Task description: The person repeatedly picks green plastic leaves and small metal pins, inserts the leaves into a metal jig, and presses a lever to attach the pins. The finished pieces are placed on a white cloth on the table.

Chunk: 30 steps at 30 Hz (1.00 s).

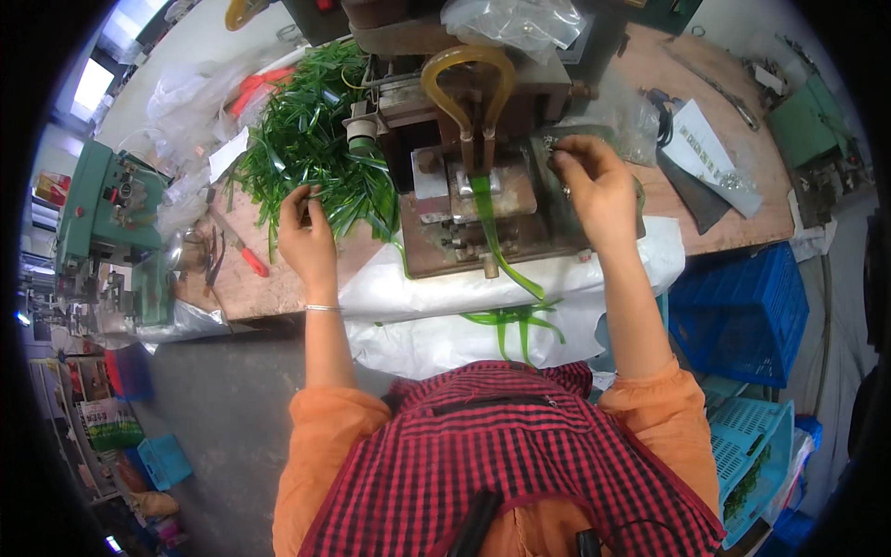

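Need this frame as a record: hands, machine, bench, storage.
Left hand: at edge of green strip pile, fingers curled; any hold unclear
Right hand: at right side of machine, fingertips together; any hold unclear
Machine: one green strip hanging toward person
Bench: red-handled tool left of left hand
Storage: blue crate, right

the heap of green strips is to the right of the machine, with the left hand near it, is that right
Not quite: the head view shows the heap of green strips to the left of the machine, with the left hand near it.
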{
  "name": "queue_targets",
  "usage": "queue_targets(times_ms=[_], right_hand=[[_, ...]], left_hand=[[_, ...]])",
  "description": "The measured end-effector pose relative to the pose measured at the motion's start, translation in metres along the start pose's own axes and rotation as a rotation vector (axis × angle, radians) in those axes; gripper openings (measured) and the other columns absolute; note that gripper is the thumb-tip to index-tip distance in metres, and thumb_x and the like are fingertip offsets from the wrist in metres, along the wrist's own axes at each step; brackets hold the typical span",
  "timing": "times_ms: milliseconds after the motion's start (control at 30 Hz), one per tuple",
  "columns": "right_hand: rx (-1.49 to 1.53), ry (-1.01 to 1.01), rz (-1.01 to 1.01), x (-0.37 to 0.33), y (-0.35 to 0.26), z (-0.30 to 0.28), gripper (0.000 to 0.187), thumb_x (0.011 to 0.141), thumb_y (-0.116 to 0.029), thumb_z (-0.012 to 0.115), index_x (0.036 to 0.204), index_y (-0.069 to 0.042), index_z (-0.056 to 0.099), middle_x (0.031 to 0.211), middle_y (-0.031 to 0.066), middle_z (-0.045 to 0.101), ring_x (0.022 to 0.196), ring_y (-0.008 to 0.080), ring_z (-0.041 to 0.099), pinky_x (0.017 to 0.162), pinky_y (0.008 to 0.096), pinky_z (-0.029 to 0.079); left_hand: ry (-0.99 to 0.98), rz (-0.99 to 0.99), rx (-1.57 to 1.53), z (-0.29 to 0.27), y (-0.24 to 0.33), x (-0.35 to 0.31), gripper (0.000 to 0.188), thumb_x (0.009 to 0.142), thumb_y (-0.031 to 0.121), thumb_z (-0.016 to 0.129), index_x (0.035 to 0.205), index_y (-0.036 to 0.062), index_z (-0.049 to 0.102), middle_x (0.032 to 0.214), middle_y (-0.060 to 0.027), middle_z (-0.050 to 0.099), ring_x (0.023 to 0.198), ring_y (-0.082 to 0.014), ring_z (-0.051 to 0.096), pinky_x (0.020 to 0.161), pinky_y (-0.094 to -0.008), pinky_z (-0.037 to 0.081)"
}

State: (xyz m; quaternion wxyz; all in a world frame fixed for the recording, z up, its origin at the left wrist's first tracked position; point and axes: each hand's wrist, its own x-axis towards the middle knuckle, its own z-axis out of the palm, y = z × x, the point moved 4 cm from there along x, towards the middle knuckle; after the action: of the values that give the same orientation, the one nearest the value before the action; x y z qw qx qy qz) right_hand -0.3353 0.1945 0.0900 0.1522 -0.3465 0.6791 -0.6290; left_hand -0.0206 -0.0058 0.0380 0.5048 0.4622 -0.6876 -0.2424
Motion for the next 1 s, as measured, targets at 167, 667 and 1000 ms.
queue_targets(times_ms=[167,667,1000], right_hand=[[0.110,0.002,-0.019,-0.015,-0.014,0.014,0.020,0.086,-0.008,0.070,0.104,0.001,0.070,0.093,0.0091,0.072,0.087,0.0143,0.066,0.081,0.0265,0.051],[0.478,-0.005,0.176,-0.029,-0.043,0.072,0.043,0.081,0.000,0.071,0.119,0.007,0.054,0.095,0.0120,0.070,0.085,0.0142,0.064,0.074,0.0256,0.051],[0.604,-0.052,0.213,-0.037,-0.062,0.062,0.044,0.084,0.003,0.061,0.127,0.007,0.052,0.112,0.0181,0.068,0.104,0.0203,0.063,0.092,0.0290,0.047]], left_hand=[[-0.015,-0.086,-0.209,0.001,0.003,-0.015,0.017,0.096,0.004,0.062,0.110,-0.0031,0.063,0.092,-0.0081,0.069,0.076,-0.0113,0.064,0.063,-0.0211,0.048],[-0.143,0.347,-0.633,0.008,0.181,0.023,0.011,0.095,0.003,0.064,0.101,-0.0064,0.063,0.092,-0.0134,0.071,0.071,-0.0178,0.070,0.060,-0.0239,0.058],[-0.199,0.342,-0.614,-0.001,0.192,0.008,0.005,0.092,-0.004,0.064,0.096,-0.0069,0.064,0.089,-0.0132,0.070,0.070,-0.0156,0.069,0.062,-0.0242,0.057]])
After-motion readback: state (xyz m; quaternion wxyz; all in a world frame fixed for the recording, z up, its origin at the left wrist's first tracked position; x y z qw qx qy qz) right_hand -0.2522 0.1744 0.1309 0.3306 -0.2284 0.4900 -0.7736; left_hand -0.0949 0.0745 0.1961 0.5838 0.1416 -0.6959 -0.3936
